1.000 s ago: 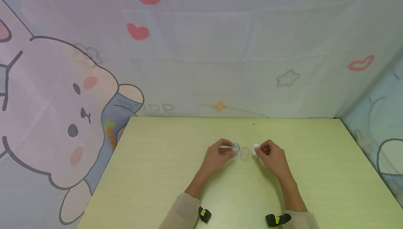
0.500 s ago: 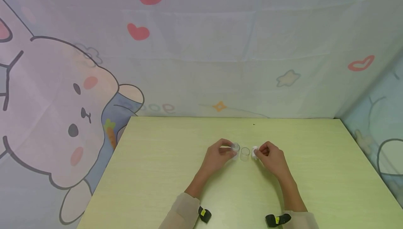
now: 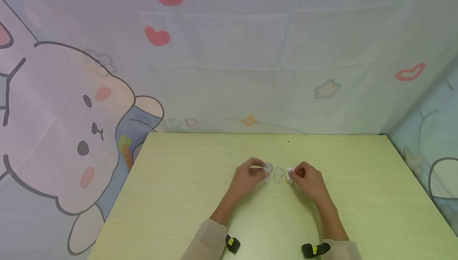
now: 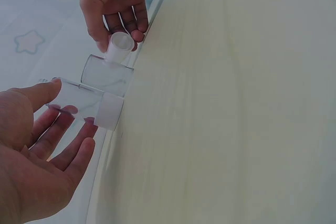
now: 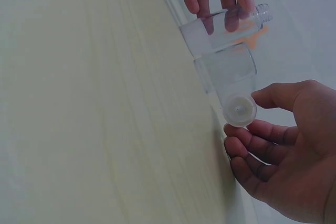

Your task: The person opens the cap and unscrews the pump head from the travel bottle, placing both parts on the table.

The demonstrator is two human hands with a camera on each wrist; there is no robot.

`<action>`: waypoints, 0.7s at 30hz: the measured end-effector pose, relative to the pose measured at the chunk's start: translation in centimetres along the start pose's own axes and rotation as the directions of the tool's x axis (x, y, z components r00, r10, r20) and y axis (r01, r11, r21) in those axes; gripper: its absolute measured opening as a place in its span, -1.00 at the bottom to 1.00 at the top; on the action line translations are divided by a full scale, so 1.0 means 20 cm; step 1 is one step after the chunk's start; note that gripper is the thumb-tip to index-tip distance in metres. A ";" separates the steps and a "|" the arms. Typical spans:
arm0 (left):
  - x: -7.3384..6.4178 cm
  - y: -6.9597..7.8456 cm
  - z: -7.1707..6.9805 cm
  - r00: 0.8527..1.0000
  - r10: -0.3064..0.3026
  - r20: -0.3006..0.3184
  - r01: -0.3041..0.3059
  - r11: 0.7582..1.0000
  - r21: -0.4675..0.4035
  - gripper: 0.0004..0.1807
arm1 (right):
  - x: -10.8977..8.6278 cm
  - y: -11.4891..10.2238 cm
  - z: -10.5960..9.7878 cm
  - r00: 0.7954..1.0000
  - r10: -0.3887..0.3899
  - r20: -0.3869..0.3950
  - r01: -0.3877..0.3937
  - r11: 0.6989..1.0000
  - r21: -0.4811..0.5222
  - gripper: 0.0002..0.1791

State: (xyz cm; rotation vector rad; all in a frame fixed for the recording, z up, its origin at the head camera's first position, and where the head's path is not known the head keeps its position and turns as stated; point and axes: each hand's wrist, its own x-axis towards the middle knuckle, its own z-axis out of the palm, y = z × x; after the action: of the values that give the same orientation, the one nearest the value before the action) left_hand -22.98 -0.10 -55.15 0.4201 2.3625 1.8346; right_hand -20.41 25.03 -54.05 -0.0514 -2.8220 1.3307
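My left hand holds a clear bottle with a threaded neck and a white band round its base. The bottle stands upright on the table, thumb on one side and fingertips on the other. Just right of it stands a clear, open-rimmed cup-like cover, untouched by either hand. My right hand pinches a small white cap-like piece between thumb and fingertips, beside the cover. Its round end faces the right wrist camera. Whether it touches the table or the cover, I cannot tell.
A pale yellow-green table lies under both hands. Behind it hangs a light cloth backdrop printed with hearts and a rabbit. A tiny dark speck sits near the table's back edge.
My right hand has moved slightly down in the head view, toward me, with the white piece. The left hand, the bottle and the clear cover look unmoved.
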 end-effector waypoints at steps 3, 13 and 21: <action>0.00 0.00 0.00 1.000 0.000 0.001 0.000 1.000 0.000 -0.71 | 0.00 0.00 0.00 1.000 0.005 0.001 -0.005 1.000 -0.012 -0.73; 0.00 0.01 0.00 1.000 0.007 0.003 -0.007 1.000 0.008 -0.71 | 0.00 0.00 0.01 1.000 0.008 0.010 -0.008 1.000 -0.017 -0.74; 0.00 0.01 0.00 1.000 0.003 0.004 -0.003 1.000 0.015 -0.71 | 0.00 0.00 0.01 1.000 0.016 0.017 -0.016 1.000 -0.015 -0.74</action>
State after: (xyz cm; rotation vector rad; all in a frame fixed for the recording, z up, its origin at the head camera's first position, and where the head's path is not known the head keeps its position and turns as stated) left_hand -22.88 -0.10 -54.93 0.4282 2.3758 1.8164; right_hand -20.38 24.89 -54.05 -0.0633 -2.8518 1.3195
